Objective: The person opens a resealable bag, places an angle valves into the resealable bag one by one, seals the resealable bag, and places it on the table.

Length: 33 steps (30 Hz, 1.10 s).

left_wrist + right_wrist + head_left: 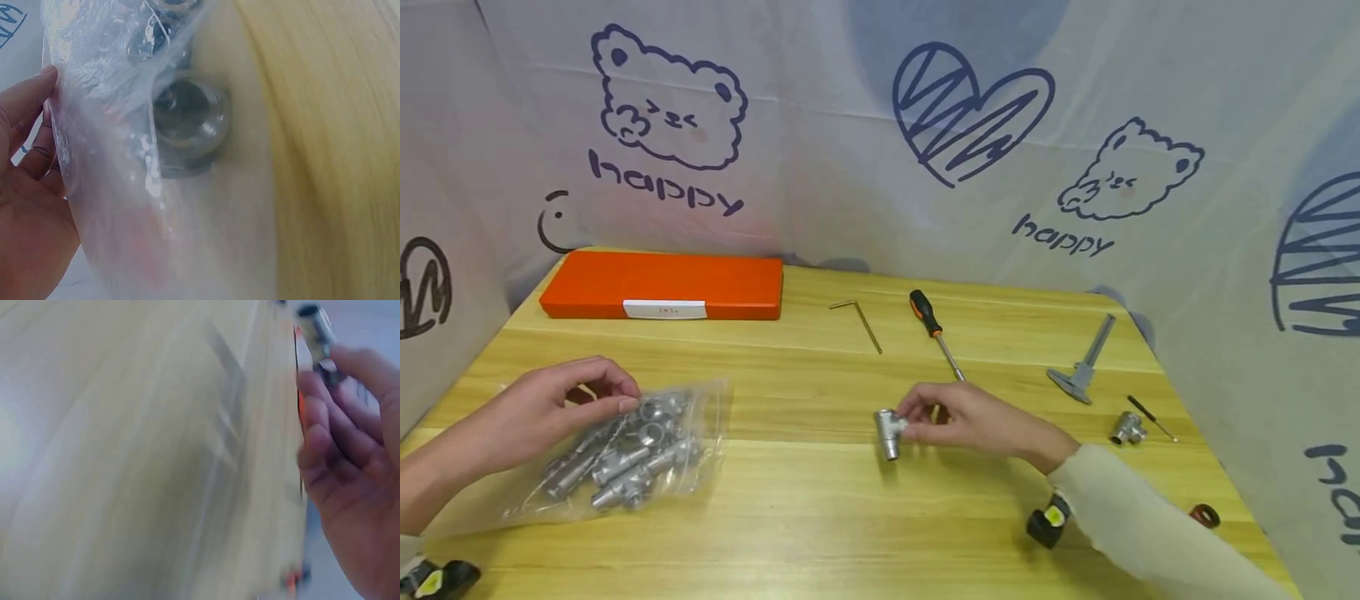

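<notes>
Fitting (890,435), one: metal, likely stiff, fairly heavy and slick, best taken by its side branch, where my right hand (966,419) pinches it over the surface (805,508), between left and right edges; my left hand (561,404) pinching the soft-looking bag (714,429).

A plain cream fabric sleeve (1157,521) and a small black, yellow-marked wrist camera (1040,528) adjoin the bare right hand (973,421); a pale cuff (409,548) and matching black, yellow-marked camera (458,577) adjoin the bare left hand (546,412).
</notes>
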Available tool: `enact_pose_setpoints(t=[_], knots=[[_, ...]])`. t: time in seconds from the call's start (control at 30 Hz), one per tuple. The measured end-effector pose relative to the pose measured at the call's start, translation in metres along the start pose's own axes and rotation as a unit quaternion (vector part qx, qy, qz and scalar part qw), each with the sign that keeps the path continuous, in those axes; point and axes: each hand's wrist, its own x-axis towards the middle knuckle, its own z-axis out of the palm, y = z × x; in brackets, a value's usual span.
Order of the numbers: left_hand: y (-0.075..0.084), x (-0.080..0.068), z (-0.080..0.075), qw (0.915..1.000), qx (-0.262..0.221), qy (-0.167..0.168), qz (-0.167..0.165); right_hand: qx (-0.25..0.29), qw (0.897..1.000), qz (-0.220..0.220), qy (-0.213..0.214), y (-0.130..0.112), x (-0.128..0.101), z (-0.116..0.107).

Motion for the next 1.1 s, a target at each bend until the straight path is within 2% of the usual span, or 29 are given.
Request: enact_pose_setpoints(t=[0.1,0.27,0.47,0.57,0.7,0.87,0.97,1.1], knots=[[0.000,0.000,0.001,0.9999,-0.004,0.006,0.009,0.035,0.999,-0.017,0.022,-0.024,0.037,0.026],[0.002,-0.002,0.002,0.9995,-0.007,0.021,0.023,0.095,0.993,-0.017,0.063,-0.062,0.089,0.074],[0.001,-0.002,0.003,0.9983,-0.010,0.033,0.047,0.136,0.986,0.010,0.093,-0.088,0.127,0.115],[0.001,-0.003,0.003,0.9985,-0.009,0.033,0.044,0.137,0.983,0.036,0.119,-0.094,0.139,0.127],[0.002,-0.002,0.003,0.9989,-0.007,0.028,0.037,0.145,0.978,0.048,0.143,-0.102,0.149,0.137],[0.002,-0.003,0.000,0.9995,-0.003,0.021,0.023,0.094,0.985,0.025,0.146,-0.104,0.148,0.136],[0.002,-0.002,-0.001,0.9998,0.001,0.013,0.016,0.064,0.986,0.020,0.154,-0.096,0.135,0.123],[0.002,-0.001,-0.002,0.9999,0.001,0.002,0.013,0.042,0.985,0.012,0.169,-0.076,0.106,0.088]])
